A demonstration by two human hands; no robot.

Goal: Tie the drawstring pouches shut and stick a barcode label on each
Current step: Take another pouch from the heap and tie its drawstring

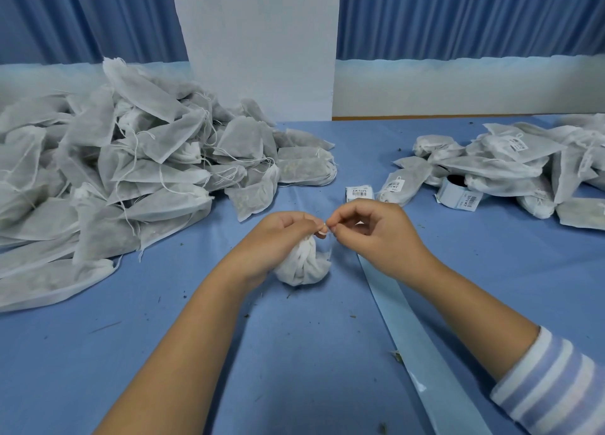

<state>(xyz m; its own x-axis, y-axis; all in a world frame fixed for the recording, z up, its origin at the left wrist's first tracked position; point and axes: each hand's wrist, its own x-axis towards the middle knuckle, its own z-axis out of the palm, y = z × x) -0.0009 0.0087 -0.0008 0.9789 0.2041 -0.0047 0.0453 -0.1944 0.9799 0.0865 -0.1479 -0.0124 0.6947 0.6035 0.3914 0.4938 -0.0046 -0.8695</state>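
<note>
A white drawstring pouch (302, 266) stands bunched on the blue table, its gathered neck upward. My left hand (278, 238) grips the neck and pinches the string at its top. My right hand (370, 235) pinches the other end of the drawstring right beside the left fingertips, just above the pouch. A barcode label (359, 193) lies on the table behind my hands. A label roll (456, 185) sits to the right among tied pouches.
A big heap of untied pouches (114, 172) fills the left side. A pile of tied, labelled pouches (523, 162) lies at the right. A long strip of pale backing paper (419, 346) runs from my right hand toward the near edge.
</note>
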